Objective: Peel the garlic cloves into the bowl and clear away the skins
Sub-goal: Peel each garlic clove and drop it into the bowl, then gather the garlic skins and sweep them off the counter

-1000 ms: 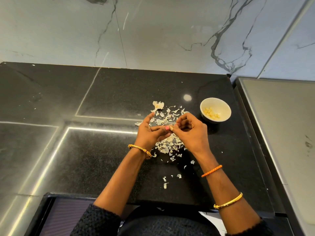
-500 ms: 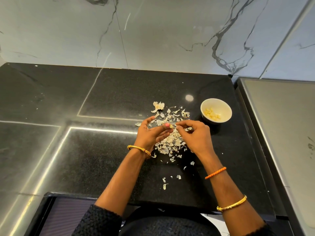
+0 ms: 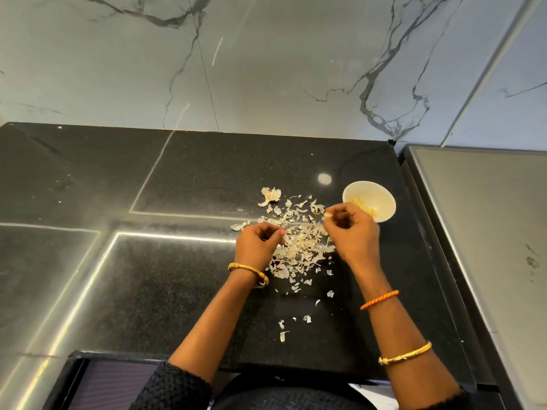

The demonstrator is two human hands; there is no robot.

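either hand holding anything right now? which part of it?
The right hand pinches a small pale piece, clove or skin, between thumb and fingertip; which part cannot be told. The left hand is curled over the skin pile; any hold is hidden.

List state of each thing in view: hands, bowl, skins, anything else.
left hand: fingers curled, over the skins; what it holds is hidden.
right hand: pinches a small pale piece beside the bowl.
bowl: upright, peeled cloves inside.
skins: loose pile on the counter, not cleared.
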